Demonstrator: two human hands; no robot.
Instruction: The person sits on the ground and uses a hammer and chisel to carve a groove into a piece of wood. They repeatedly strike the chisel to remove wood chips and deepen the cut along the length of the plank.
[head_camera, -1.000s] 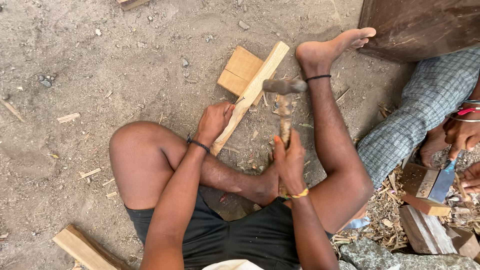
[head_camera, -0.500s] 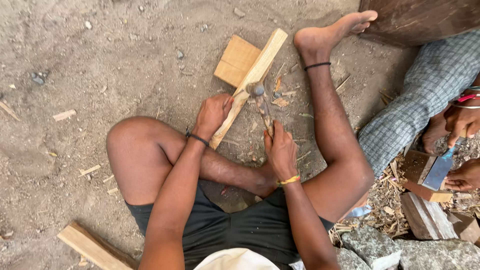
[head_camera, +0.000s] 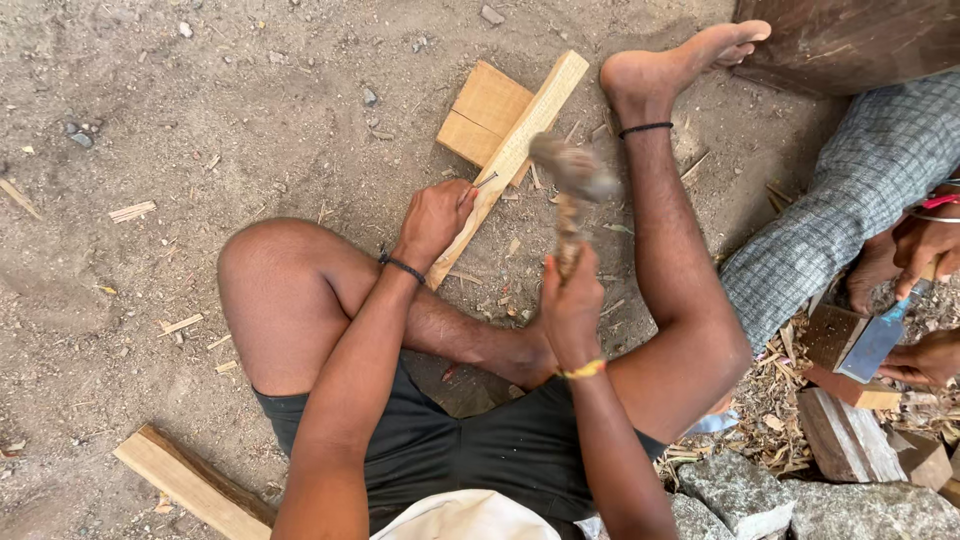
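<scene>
- Right hand (head_camera: 572, 305) is closed around the handle of a hammer (head_camera: 572, 190), whose head is raised and blurred above the slat.
- Left hand (head_camera: 435, 218) pinches a nail (head_camera: 487, 181) between its fingertips, with the point set on the slat's edge.
- Ground (head_camera: 180, 120) is bare dirt, scattered with chips and small stones.
- Person sits on it, left leg folded, right leg stretched out with its foot (head_camera: 680, 60) just beside the slat's far end.
- Co-worker's trouser leg (head_camera: 850, 200), grey checked, enters from the right; their hands (head_camera: 925, 245) work a blue-handled blade (head_camera: 880, 340) on a wood block.
- Slat (head_camera: 510, 160), long and pale, lies slantwise from the left hand up toward the foot.
- Square board (head_camera: 480, 115) lies under the slat, showing on its left side.
- Plank (head_camera: 190, 485) lies at lower left, well apart from both hands.
- Stones (head_camera: 760, 495) lie at lower right beside wood shavings.
</scene>
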